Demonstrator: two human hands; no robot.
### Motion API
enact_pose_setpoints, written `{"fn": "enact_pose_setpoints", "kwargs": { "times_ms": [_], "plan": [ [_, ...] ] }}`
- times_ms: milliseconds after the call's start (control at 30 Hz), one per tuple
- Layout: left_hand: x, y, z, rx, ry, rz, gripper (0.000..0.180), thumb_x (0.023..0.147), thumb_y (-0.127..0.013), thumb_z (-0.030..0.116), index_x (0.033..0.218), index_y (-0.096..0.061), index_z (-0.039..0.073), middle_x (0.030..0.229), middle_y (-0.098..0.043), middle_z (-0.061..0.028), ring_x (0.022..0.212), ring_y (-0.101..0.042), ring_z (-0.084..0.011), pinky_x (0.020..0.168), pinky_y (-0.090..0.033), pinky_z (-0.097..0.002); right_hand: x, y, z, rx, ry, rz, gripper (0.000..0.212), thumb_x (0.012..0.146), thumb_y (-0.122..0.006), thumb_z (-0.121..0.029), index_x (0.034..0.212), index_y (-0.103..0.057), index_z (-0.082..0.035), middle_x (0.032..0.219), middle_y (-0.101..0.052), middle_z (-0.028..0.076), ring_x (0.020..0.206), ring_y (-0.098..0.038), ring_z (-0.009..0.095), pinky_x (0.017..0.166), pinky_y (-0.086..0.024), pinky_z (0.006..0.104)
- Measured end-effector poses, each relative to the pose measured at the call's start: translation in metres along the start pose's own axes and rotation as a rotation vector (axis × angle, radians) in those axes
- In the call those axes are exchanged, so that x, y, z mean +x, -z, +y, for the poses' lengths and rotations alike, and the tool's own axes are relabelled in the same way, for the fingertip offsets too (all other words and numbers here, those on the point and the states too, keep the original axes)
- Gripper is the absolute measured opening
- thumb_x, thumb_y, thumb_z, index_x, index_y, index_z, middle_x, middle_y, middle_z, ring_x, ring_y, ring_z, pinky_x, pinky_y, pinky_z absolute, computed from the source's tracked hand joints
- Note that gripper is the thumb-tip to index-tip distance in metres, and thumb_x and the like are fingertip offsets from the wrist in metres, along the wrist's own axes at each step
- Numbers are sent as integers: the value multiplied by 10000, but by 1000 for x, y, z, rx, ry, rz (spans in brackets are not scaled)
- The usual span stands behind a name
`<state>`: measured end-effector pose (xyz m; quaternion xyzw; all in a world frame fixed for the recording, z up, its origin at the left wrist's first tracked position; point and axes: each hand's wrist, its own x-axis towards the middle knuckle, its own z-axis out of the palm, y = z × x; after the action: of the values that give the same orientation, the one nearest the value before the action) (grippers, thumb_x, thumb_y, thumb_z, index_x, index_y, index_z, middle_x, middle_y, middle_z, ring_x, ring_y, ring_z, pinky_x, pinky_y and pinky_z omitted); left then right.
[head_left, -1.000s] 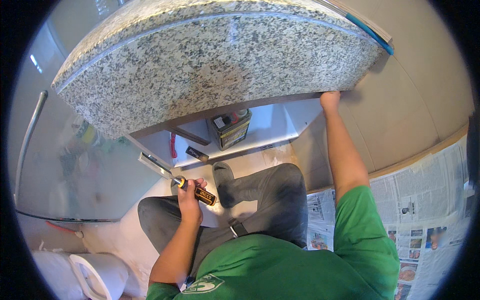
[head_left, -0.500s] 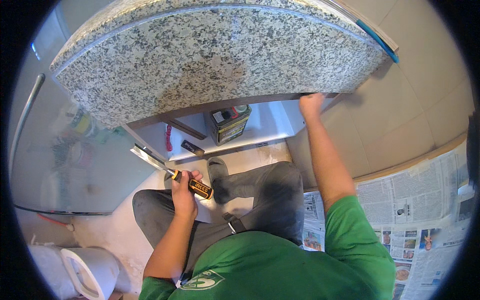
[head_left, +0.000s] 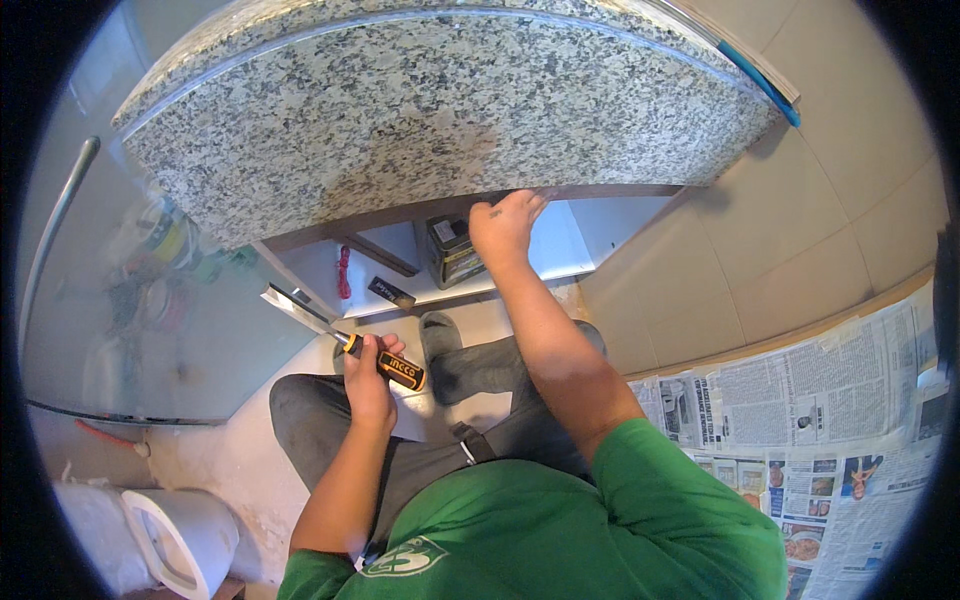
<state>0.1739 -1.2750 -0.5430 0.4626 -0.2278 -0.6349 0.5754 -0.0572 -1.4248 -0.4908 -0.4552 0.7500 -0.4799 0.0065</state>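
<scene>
In my left hand [head_left: 370, 385], a wood chisel [head_left: 298, 312] is gripped by its black and yellow handle, its flat blade slanting up to the left over my knee. My right hand [head_left: 505, 228] touches the dark wooden rail [head_left: 400, 213] beneath the granite counter's front edge. Its fingers point to the right, partly stretched, and no object shows in them. Behind this hand, a dark rectangular can [head_left: 455, 255] stands in the white open cabinet [head_left: 560, 245], partly covered. A small black box [head_left: 391, 292] and a bundle of pink-red cord [head_left: 344, 272] lie on the cabinet floor.
The speckled granite countertop [head_left: 450, 110] spans the far side. To the left are a glass panel [head_left: 200, 350] with a metal handle [head_left: 65, 215] and a white toilet [head_left: 185, 535]. Newspaper sheets [head_left: 800, 410] lie at right. A blue-edged strip [head_left: 760, 80] rests near the counter's right corner.
My right hand has moved left along the rail, from the cabinet's right end to near its middle, in front of the can. The left hand and chisel stay almost still.
</scene>
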Motion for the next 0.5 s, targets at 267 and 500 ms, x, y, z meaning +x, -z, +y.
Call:
{"fn": "enact_pose_setpoints", "kwargs": {
  "times_ms": [267, 500],
  "plan": [
    [0, 7, -3, -23, 4, 30, 221, 1041, -564, 254, 1119, -501, 57, 1004, -671, -121, 903, -683, -229, 838, -531, -348, -40, -10, -33, 215, -45, -222, 998, 804, -640, -130, 1473, 13, 220, 1538, 94, 469, 1495, 65, 531, 1249, -68, 501],
    [-2, 18, -3, 1, -5, 60, 202, 1040, -560, 240, 1103, -497, 59, 989, -667, -117, 884, -686, -231, 815, -532, -352, -40, -15, -36, 403, -128, -77, 993, 795, -642, -103, 1521, -13, 147, 1585, 105, 403, 1515, 79, 477, 1252, -69, 463]
  ]
}}
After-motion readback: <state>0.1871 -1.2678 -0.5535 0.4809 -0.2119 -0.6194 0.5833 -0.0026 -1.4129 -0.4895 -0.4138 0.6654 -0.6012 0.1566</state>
